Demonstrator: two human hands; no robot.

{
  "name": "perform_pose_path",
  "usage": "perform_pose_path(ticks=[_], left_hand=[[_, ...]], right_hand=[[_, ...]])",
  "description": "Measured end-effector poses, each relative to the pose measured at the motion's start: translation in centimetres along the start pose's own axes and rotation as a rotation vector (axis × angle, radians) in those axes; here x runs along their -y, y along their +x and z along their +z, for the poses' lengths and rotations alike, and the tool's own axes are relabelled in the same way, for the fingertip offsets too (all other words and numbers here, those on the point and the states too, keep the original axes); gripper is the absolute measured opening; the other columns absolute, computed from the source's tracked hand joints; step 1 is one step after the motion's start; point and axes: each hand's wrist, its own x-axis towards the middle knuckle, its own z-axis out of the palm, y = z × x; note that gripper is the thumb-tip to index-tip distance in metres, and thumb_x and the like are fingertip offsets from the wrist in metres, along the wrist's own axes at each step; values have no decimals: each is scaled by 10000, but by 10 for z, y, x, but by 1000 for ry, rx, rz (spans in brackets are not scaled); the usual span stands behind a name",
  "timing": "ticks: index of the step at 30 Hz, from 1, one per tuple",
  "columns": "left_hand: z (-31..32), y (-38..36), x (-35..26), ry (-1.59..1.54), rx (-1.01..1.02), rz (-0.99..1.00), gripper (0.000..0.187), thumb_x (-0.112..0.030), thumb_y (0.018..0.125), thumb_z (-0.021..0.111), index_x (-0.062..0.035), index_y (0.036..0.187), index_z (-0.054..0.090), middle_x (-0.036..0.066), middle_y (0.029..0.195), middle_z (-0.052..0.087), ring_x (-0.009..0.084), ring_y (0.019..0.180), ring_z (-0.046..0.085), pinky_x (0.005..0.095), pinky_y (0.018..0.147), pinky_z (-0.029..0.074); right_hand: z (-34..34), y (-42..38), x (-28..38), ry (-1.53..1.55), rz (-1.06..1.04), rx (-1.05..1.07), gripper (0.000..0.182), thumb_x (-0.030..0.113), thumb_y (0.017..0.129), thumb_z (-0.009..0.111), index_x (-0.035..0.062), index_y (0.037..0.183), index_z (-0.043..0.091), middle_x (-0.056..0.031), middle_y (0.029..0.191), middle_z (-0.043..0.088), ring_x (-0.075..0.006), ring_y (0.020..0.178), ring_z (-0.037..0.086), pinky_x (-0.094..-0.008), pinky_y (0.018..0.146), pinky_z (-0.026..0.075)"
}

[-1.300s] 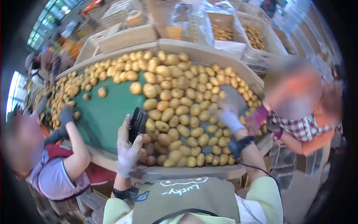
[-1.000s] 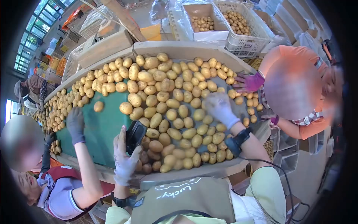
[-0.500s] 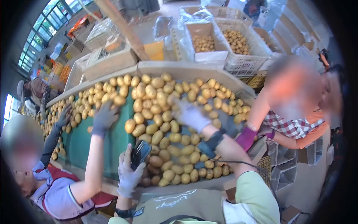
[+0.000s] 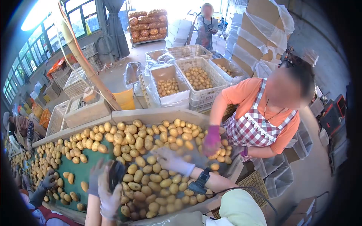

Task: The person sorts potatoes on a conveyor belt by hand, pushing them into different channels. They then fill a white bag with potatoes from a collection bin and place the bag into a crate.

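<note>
My left hand (image 4: 108,199), in a pale glove, is wrapped round a dark, phone-sized object (image 4: 116,175) at the near edge of the sorting table; blur hides its exact kind. Just beyond it is a co-worker's grey-gloved hand (image 4: 95,176). My right hand (image 4: 171,160), in a pale glove, reaches over the potatoes (image 4: 154,177) with its fingers stretched out and touching them. No potato shows in its grasp. A black device (image 4: 200,182) is strapped on my right wrist, with a cable running from it.
A wooden rim (image 4: 158,115) borders the table, and a green belt (image 4: 77,180) lies at left. A co-worker's purple-gloved hand (image 4: 212,141) works among potatoes at right. Beyond stand a potato-filled carton (image 4: 173,98), a white crate (image 4: 203,98) and a slanted pole (image 4: 85,56).
The view has tilted upward, showing more of the room. The grey-gloved hand now appears close behind my left hand. The purple-gloved hand has come over the potatoes. My right hand stays among them.
</note>
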Motion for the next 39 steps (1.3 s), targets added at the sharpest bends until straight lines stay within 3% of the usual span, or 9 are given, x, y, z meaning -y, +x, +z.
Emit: perform_pose_path(ticks=[4, 8, 10, 15, 18, 20, 23, 36, 39], left_hand=[[18, 67, -37, -788, 145, -464, 451, -340, 1112, 450, 29, 1347, 559, 163, 1108, 730, 199, 761, 731, 290, 638, 591], [95, 29, 4, -1387, 604, -1164, 558, -548, 1074, 485, -93, 1388, 568, 95, 1126, 714, 242, 861, 677, 340, 660, 529], [140, 7, 41, -1560, 915, -1310, 466, -470, 1069, 530, -156, 1410, 586, 28, 1241, 691, 217, 933, 674, 373, 748, 580], [212, 303, -72, -1233, 817, -657, 664, -657, 1076, 409, -199, 1555, 450, 93, 1387, 622, 298, 1172, 650, 424, 972, 570], [246, 385, -115, -999, 243, -426, 839, -684, 1060, 405, -91, 1645, 305, 175, 1623, 380, 415, 1546, 314, 619, 1240, 293], [261, 357, -96, -853, 305, -220, 808, -600, 1052, 462, -79, 1648, 297, 181, 1641, 355, 404, 1549, 316, 585, 1244, 302], [265, 263, -27, -364, 437, 307, 786, -346, 1029, 635, -45, 1658, 272, 201, 1695, 279, 370, 1557, 324, 486, 1256, 329], [56, 42, 33, 344, 595, 39, 652, -365, 949, 693, -113, 1529, 534, 193, 1490, 574, 409, 1430, 489, 515, 1207, 369], [52, -18, 68, 614, 739, 29, 550, -481, 954, 663, -208, 1431, 641, 108, 1474, 592, 457, 1451, 436, 628, 1149, 381]], right_hand=[[0, -27, 18, 316, 143, -206, 399, 148, 1021, 628, 124, 1419, 650, -151, 1224, 668, -287, 1122, 661, -378, 989, 528], [-1, -110, 24, 316, 325, -227, 390, 159, 1014, 670, 91, 1399, 670, -79, 1142, 675, -177, 877, 639, -324, 827, 544], [10, -150, 28, 769, 464, -297, 393, 145, 1034, 648, 57, 1417, 644, -111, 1419, 629, -177, 1223, 638, -310, 1067, 490], [34, -165, 7, 593, 516, -236, 446, 130, 1042, 656, 24, 1468, 576, -89, 1509, 574, -179, 1355, 570, -332, 1110, 485], [64, -155, -28, 631, 822, 35, 446, 142, 1056, 636, 15, 1478, 566, -86, 1514, 568, -181, 1360, 566, -334, 1109, 490], [36, -146, 31, 684, 364, -239, 601, 197, 1065, 643, 36, 1597, 413, -230, 1546, 547, -334, 1380, 580, -448, 1173, 455], [40, -147, 10, 785, 453, -273, 489, 151, 1075, 610, -6, 1521, 489, -164, 1503, 589, -296, 1327, 605, -406, 1143, 476], [10, -93, 26, 501, 339, -191, 364, 93, 1002, 671, 80, 1366, 683, -100, 1344, 686, -305, 1295, 612, -429, 1150, 451], [-48, -30, 67, 243, -42, -328, 381, 163, 1034, 654, 21, 1386, 612, -130, 1294, 639, -246, 1217, 628, -390, 1067, 504]])
